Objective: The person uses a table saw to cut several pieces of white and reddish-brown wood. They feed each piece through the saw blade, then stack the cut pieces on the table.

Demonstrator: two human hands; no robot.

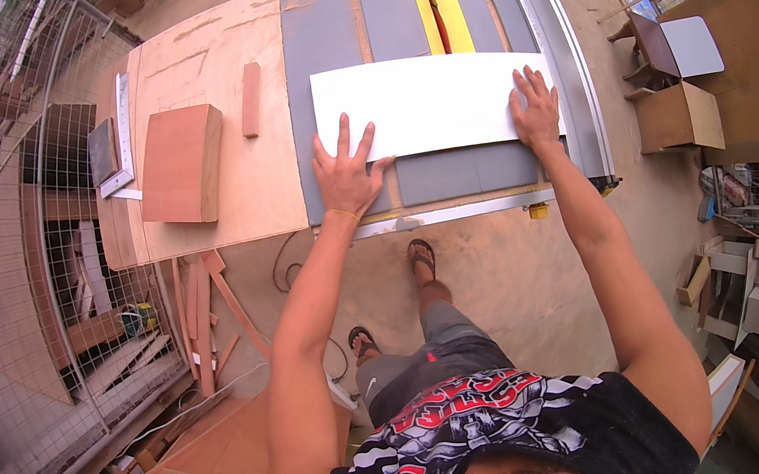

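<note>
While left hand (349,179), fingers wide, and right hand (536,118), fingers slightly parted, touch it, 1 plain white rectangular board (427,102) lies flat on gray saw table (467,174), partly covering yellow slotted strip (451,11).

The person wears a black short-sleeved T-shirt (628,437) with a large print (488,421) across the front, in red, white and grey. Bold red lettering with pale outlines sits toward the hem, above dense grey-and-white drawn shapes, with white patches at the sides. The shorts (447,332) are dark grey, with a small red mark and a small white one. On the feet are dark, strapped, open sandals (421,256). A thin yellowish band (344,214) circles the wrist below the left hand (349,176); the right hand (535,113) is bare.
</note>
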